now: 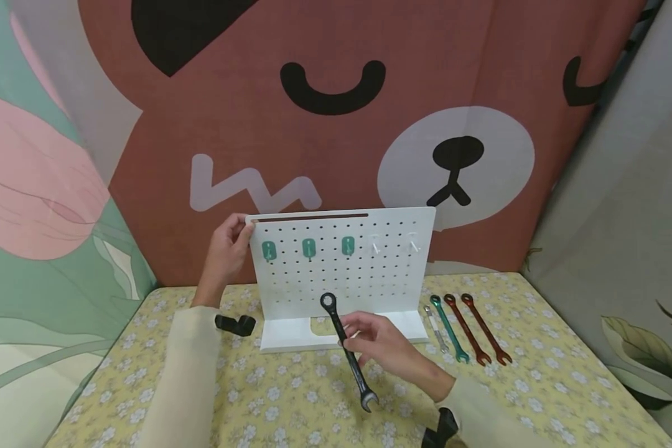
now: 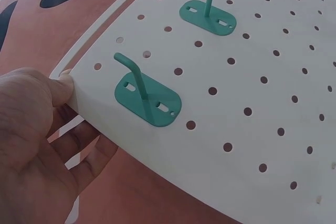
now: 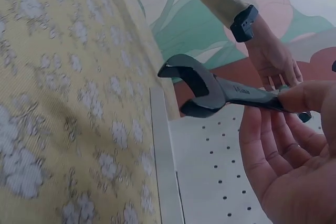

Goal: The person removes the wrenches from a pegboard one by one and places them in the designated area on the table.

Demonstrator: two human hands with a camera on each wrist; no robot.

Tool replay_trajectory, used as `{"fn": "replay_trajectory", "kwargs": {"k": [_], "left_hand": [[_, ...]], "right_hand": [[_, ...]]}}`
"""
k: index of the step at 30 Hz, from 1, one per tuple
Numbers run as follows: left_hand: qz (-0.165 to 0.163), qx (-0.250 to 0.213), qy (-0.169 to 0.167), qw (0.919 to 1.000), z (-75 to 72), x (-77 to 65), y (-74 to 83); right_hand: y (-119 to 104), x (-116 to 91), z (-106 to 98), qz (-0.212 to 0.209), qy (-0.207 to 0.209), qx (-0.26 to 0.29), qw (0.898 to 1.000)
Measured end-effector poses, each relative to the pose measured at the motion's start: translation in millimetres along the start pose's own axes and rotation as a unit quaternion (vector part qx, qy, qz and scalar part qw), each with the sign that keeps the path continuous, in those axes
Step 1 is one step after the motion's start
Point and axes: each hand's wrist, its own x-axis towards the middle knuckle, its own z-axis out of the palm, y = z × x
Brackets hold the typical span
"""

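A black combination wrench (image 1: 344, 348) is pinched between the thumb and fingers of my right hand (image 1: 378, 345), its ring end up and its open end down toward me. In the right wrist view the wrench's open jaw (image 3: 194, 87) points away from the palm. My left hand (image 1: 229, 246) grips the upper left corner of a white pegboard (image 1: 341, 280), thumb on the front and fingers behind. Green hooks, such as the one nearest that hand (image 2: 148, 98), sit in a row on the board, with clear hooks (image 1: 374, 244) further right.
Right of the board lie a small silver wrench (image 1: 437, 330), a green wrench (image 1: 450, 328) and two orange-red wrenches (image 1: 467, 330), side by side. The board's base (image 1: 291, 336) stands on a table with a yellow floral cloth (image 1: 280, 398). Behind hangs a printed curtain (image 1: 325, 149).
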Motion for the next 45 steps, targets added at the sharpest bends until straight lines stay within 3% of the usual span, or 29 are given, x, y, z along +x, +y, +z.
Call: {"fn": "replay_trajectory", "kwargs": {"k": [4, 7, 11, 14, 25, 29, 35, 45], "left_hand": [[-0.001, 0.005, -0.004, 1.0, -0.1, -5.7, 19.2], [-0.001, 0.007, -0.006, 1.0, -0.7, -5.7, 19.8], [-0.001, 0.003, -0.003, 1.0, 0.0, 0.7, -0.6], [0.0, 0.002, -0.002, 1.0, 0.1, 0.8, -2.9], [-0.008, -0.001, -0.001, 1.0, -0.1, -1.5, -4.2], [-0.004, -0.002, 0.002, 1.0, 0.7, -1.6, -3.6], [0.003, 0.0, 0.006, 1.0, -0.2, -1.7, -3.7], [0.017, -0.004, 0.003, 0.9998, 1.0, -0.6, -3.0]], "right_hand": [[3.8, -11.4, -12.8, 0.002, 0.009, -0.006, 1.0], [5.6, -20.4, -23.6, 0.006, 0.02, -0.014, 1.0], [9.3, -33.8, -38.1, 0.017, 0.039, -0.028, 0.999], [13.7, -43.6, -47.9, 0.023, 0.051, -0.038, 0.998], [24.0, -74.1, -87.0, 0.06, 0.087, -0.088, 0.991], [26.6, -83.8, -102.5, 0.052, 0.104, -0.106, 0.988], [26.4, -92.3, -121.6, 0.047, 0.156, -0.139, 0.977], [32.6, -97.5, -146.2, 0.044, 0.195, -0.188, 0.961]]}}
